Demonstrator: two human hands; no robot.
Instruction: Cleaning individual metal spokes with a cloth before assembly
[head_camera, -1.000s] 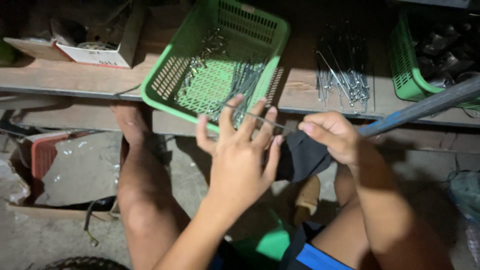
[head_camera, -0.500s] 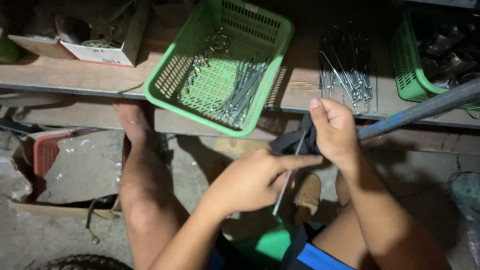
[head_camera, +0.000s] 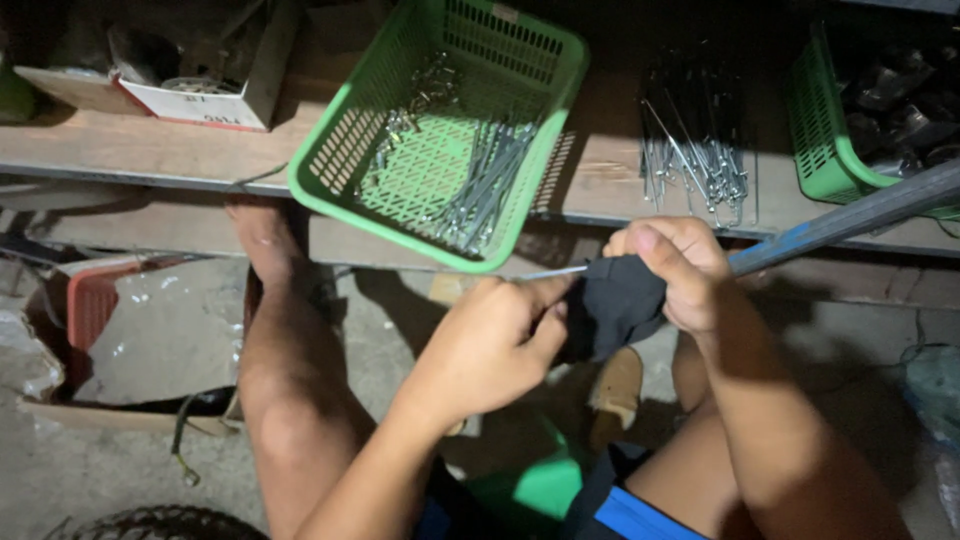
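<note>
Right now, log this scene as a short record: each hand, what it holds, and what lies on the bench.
left hand: pinches a thin metal rod near its end
right hand: grips a dark cloth around the rod
green basket: tilted on the wooden bench, holds loose metal rods and small parts
loose rods: a pile on the bench, right of the basket
second green basket: far right, dark parts inside
cardboard box: far left on the bench

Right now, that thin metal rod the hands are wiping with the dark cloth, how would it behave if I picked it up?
The thin metal rod looks stiff, showing straight between the left hand and the dark cloth. It is probably light, being so slender. Its smooth shine suggests it could slip in a loose grip, and it might roll if laid flat.
</note>
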